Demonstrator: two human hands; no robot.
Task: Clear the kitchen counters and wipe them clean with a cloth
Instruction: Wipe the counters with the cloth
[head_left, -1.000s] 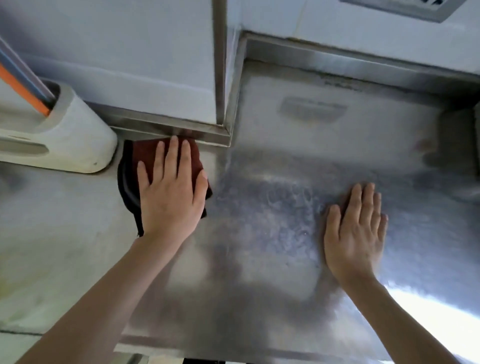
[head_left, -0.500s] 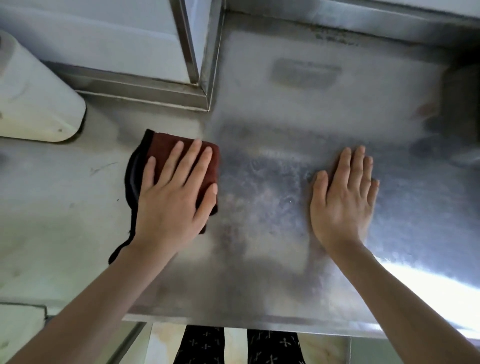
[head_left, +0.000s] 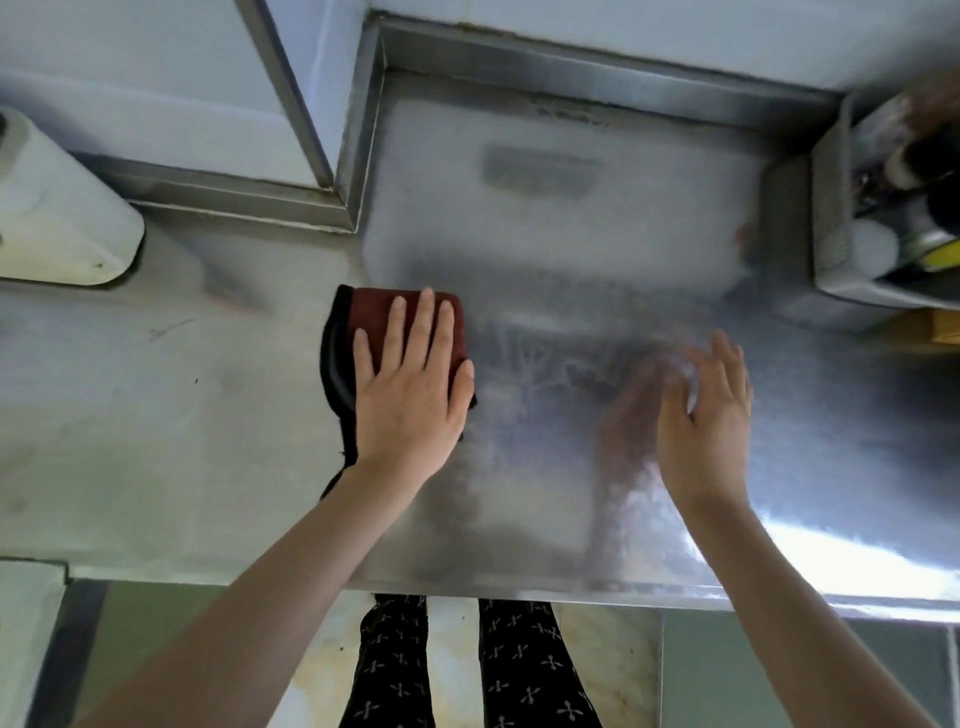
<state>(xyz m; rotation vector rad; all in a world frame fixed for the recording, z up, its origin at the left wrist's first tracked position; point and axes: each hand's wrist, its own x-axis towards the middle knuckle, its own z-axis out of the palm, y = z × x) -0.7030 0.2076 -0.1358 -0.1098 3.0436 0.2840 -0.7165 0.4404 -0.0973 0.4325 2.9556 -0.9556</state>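
A folded dark red cloth (head_left: 375, 313) with a black edge lies on the steel counter (head_left: 545, 249), left of centre. My left hand (head_left: 410, 395) presses flat on top of it, fingers together and pointing away from me. My right hand (head_left: 701, 415) hovers just above the counter to the right, fingers loosely spread and blurred, holding nothing. The metal between the hands shows damp wipe streaks.
A white appliance (head_left: 57, 218) stands at the back left against the wall. A metal rack (head_left: 852, 218) with bottles and jars sits at the back right corner. A steel-edged wall column (head_left: 332, 156) juts onto the counter. The counter's front edge (head_left: 519, 592) is close to my legs.
My left hand has slid the cloth to the right and toward me, away from the column's corner. My right hand has lifted off the counter, where it lay flat before.
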